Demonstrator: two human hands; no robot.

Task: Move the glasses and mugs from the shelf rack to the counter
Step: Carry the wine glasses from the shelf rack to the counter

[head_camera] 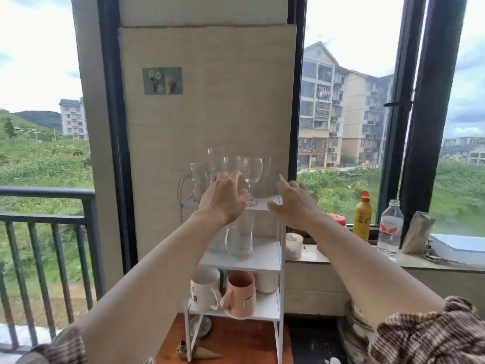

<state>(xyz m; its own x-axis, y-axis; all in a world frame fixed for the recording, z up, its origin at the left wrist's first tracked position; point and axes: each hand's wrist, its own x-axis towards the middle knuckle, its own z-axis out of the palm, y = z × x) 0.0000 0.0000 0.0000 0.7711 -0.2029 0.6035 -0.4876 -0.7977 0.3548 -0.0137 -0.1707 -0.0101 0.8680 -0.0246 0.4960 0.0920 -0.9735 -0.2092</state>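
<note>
left hand [223,198]: fingers spread, empty, at wine glasses [252,172] on shelf rack [273,261] top tier.
right hand [295,203]: spread, empty, top tier right edge.
mugs [240,298]: bottom tier.
advice: pinch stems low, lift straight.

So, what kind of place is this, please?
Probably a home kitchen corner or enclosed balcony in a flat. A white shelf rack holds wine glasses and mugs; a sill carries a yellow squeeze bottle; big windows show apartment blocks outside.
</note>
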